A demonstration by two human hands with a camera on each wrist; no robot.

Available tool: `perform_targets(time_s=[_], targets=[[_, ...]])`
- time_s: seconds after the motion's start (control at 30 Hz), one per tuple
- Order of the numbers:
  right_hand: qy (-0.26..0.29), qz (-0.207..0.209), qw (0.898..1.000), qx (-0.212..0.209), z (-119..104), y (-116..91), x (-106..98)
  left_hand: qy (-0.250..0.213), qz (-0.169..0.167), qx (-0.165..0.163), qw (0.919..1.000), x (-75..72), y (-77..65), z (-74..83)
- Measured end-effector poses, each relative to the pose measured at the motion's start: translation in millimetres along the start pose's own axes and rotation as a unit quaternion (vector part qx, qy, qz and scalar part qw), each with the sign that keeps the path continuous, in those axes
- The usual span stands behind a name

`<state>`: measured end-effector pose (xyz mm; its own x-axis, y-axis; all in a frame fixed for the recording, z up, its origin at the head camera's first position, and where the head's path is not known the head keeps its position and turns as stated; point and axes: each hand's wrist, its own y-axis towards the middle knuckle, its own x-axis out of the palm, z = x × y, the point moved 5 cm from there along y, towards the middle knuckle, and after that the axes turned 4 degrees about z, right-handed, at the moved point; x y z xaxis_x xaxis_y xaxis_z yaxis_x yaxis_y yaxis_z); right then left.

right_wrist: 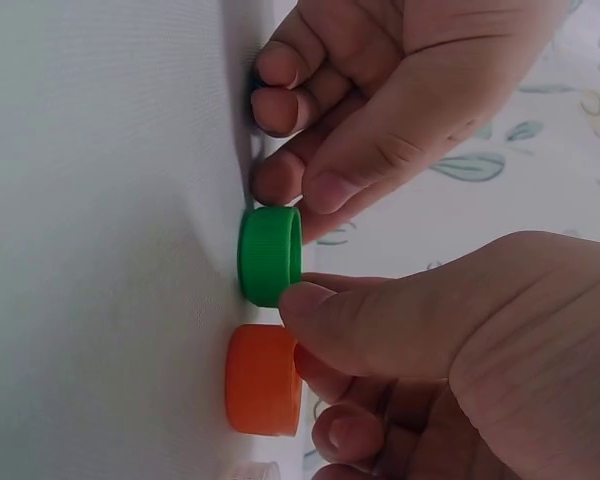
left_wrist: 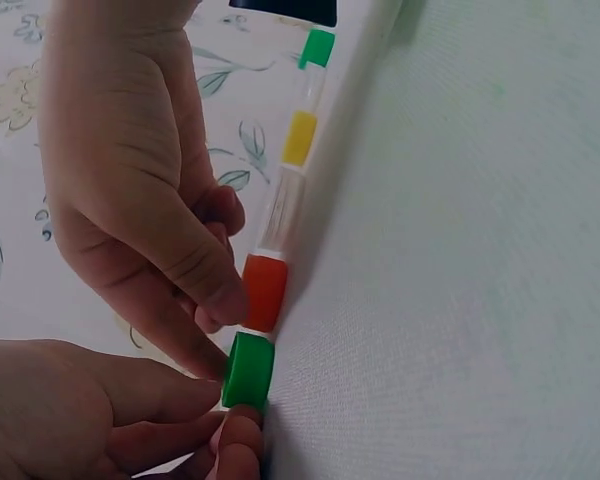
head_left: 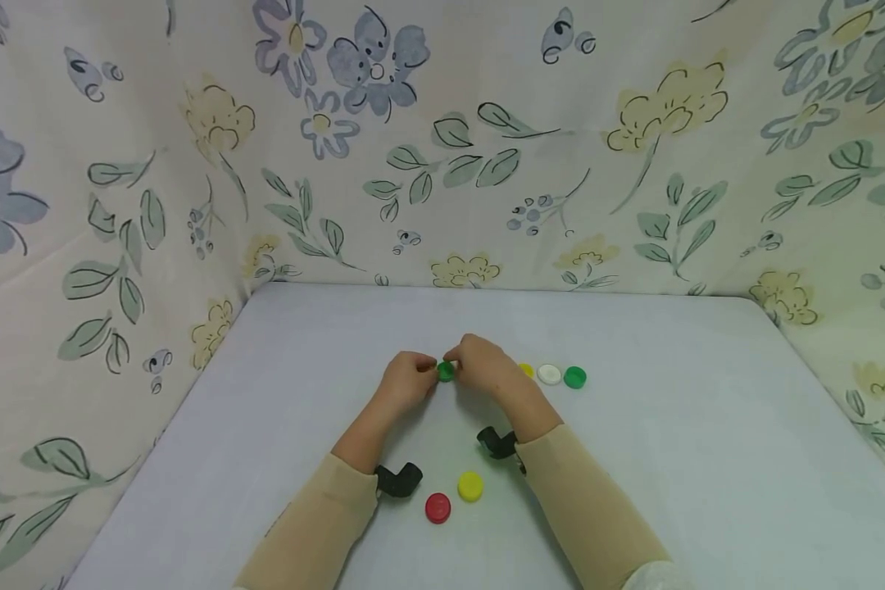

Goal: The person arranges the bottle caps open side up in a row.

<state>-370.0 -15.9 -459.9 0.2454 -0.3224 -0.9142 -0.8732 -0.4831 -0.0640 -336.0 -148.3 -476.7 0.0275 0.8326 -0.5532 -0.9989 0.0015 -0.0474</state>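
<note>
A green bottle cap [head_left: 446, 371] lies on the white table with its hollow side up, at the left end of a row of caps. My left hand [head_left: 406, 381] has its fingertips on the cap's left side. From the other side my right hand [head_left: 483, 365] reaches in, its thumb and index finger at the rim. Right beside the green cap stands an orange cap [right_wrist: 263, 380], hidden behind my right hand in the head view. Beyond it the row continues with a white cap [left_wrist: 280, 212], a yellow cap [left_wrist: 300, 138], another white cap [head_left: 549, 374] and a second green cap [head_left: 575, 377].
A red cap [head_left: 438, 508] and a yellow cap [head_left: 470, 487] lie nearer the front, between my forearms. Black wrist cameras stick out from both sleeves over the table [head_left: 678, 410]. Flowered cloth [head_left: 450, 172] hangs behind the table and along its sides.
</note>
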Motion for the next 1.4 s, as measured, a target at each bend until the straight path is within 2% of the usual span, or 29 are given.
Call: perform_targets(time_s=[0.23,0.4,0.6,0.7,0.8,0.93,1.1,1.23,1.4], targets=[[-0.001,0.009,1.000,-0.001,3,-10,-6,0.021,0.017,0.003,0.9996,-0.3,-4.2,7.6],[0.020,0.021,1.000,0.009,11,-23,-25,0.036,0.031,-0.003,0.9989,-2.5,-2.9,8.3],[0.067,0.025,0.997,0.020,17,-46,-52,0.020,0.038,-0.019,0.9989,-8.5,-2.7,11.2],[0.084,0.026,0.996,0.019,20,-57,-58,0.009,0.031,-0.008,0.9995,-9.8,-4.5,16.7],[0.105,0.027,0.994,0.024,24,-65,-56,-0.004,0.010,0.005,0.9999,-7.7,-8.5,23.3],[0.129,0.017,0.991,0.024,26,-76,-40,-0.012,-0.022,0.013,0.9996,-3.8,-17.8,29.4],[0.146,-0.025,0.989,0.001,21,-89,-13,0.020,-0.078,0.037,0.9961,3.4,-34.0,32.0],[0.142,-0.070,0.987,-0.002,15,-100,-1,0.073,-0.143,0.054,0.9856,9.7,-44.3,32.6],[0.114,-0.120,0.986,0.023,3,-117,1,0.115,-0.236,0.066,0.9627,17.6,-58.6,32.5]])
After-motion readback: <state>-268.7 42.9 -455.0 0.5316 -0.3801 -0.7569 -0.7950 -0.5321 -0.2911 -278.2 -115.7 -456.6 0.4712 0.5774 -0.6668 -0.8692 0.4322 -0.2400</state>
